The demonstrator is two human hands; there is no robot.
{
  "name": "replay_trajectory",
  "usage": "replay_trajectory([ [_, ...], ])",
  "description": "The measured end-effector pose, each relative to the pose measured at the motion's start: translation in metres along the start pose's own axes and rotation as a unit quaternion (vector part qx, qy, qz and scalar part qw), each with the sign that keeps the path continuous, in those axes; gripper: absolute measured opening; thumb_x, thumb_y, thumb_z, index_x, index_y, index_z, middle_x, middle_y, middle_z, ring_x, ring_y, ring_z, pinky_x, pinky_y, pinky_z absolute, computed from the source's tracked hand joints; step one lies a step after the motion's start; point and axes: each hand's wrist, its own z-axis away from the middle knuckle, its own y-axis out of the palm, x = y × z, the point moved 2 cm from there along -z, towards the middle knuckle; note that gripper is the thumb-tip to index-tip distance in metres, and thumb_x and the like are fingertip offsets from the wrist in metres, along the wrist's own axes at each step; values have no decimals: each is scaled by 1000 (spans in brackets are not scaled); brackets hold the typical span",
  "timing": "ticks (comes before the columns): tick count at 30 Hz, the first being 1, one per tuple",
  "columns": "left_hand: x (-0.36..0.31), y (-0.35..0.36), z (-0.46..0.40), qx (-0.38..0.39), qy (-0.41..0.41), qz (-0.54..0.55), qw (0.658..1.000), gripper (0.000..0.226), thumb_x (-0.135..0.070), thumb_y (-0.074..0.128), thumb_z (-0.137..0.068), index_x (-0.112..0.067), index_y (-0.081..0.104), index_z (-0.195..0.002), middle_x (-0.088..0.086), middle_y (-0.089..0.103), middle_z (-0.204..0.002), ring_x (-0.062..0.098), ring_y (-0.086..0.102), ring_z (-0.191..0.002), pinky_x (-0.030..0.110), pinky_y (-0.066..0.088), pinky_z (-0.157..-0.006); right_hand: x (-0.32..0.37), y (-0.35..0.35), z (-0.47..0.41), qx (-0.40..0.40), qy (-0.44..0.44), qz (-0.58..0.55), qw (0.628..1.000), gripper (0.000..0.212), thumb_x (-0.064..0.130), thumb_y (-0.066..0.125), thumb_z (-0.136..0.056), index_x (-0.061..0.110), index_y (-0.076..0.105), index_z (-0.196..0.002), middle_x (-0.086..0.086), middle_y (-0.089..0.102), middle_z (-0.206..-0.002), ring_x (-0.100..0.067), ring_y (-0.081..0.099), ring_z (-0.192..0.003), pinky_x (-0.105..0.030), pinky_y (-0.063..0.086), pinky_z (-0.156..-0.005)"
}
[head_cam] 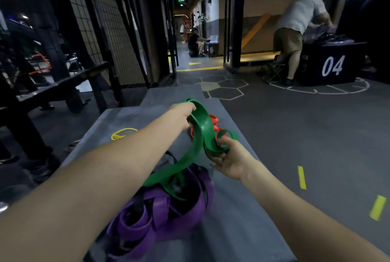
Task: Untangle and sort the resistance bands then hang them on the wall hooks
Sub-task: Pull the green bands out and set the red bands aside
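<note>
You've got the green band (pixel 201 129) lifted off the mat (pixel 232 209), wide flat loop, twisted; its lower end runs down into the purple band (pixel 160 213). Purple band sits in a coiled heap near the mat's near edge, tangled with a black strap (pixel 138 204). Red band (pixel 215 124) lies bunched toward the far right edge. Yellow band (pixel 122 133), thin, lies near the left edge.

one green band (pixel 200 126); one purple band (pixel 160 209); one red band (pixel 215 123); one yellow band (pixel 122 133); two hands
</note>
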Motion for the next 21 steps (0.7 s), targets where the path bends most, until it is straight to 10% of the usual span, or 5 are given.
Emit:
replay_trajectory([
  [4,0,8,-6,36,-19,-7,999,23,-4,57,-87,-2,54,-110,17,61,-117,30,59,-109,38,49,-76,-17,0,-7,98,-7,7,995,31,40,71,-66,24,44,-69,9,47,-51,-12,43,-67,-25,33,-72],
  [8,1,9,-9,56,-21,-39,997,41,-23,72,-80,-1,57,-111,12,60,-101,25,61,-94,36,52,-74,-17,2,-14,65,-41,-95,993,70,61,47,-84,11,47,-133,-7,53,-136,-25,45,-130,-31,41,-99],
  [12,7,9,-14,71,-32,-61,995,63,-36,74,-74,0,51,-120,11,60,-110,20,60,-78,33,52,-70,-13,13,-5,122,-96,-13,988,40,46,41,-93,15,61,-109,0,70,-96,-8,69,-80,-17,52,-60],
  [16,9,12,-16,117,-48,-90,988,82,-50,73,-69,-2,45,-129,11,56,-126,21,58,-107,37,51,-88,-14,22,-8,108,-181,151,966,13,5,59,-88,10,59,-99,-9,66,-91,-10,65,-67,-19,55,-61],
  [21,5,4,-8,178,67,-142,972,32,-36,64,-83,-8,53,-93,1,51,-92,14,54,-90,30,48,-89,-5,20,-19,-23,-196,91,976,7,0,60,-86,2,60,-93,-8,65,-72,-10,63,-47,-24,53,-43],
])
